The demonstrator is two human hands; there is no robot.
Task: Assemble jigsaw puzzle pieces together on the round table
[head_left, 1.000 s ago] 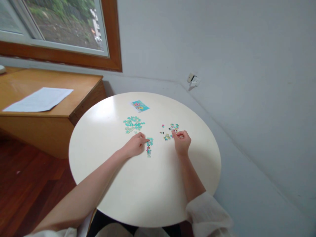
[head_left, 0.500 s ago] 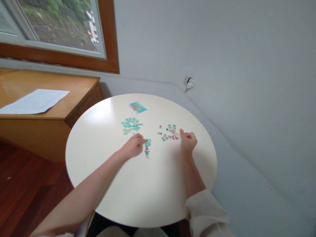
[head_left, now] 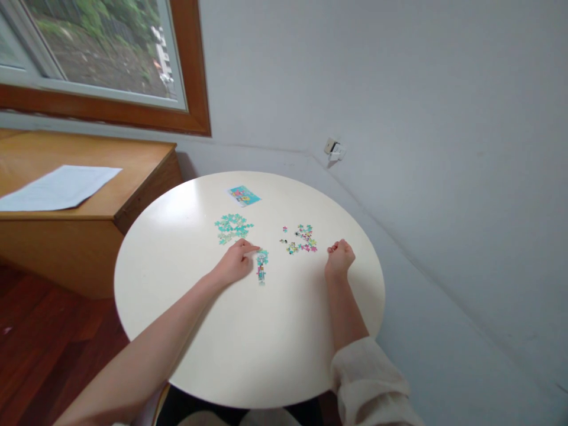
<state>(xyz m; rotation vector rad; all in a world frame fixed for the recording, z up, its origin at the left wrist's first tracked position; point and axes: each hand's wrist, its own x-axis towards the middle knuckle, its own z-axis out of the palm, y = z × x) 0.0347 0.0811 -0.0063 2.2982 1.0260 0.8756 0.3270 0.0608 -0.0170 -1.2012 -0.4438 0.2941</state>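
Your left hand, gripping nothing visible, is resting an outstretched finger at the slim teal-and-pink strip of joined jigsaw pieces just below frame centre, risking split joints if pushing sideways, while your right hand is showing curled fingers, contents indiscernible.

Joined pieces on table — pile right, card behind.
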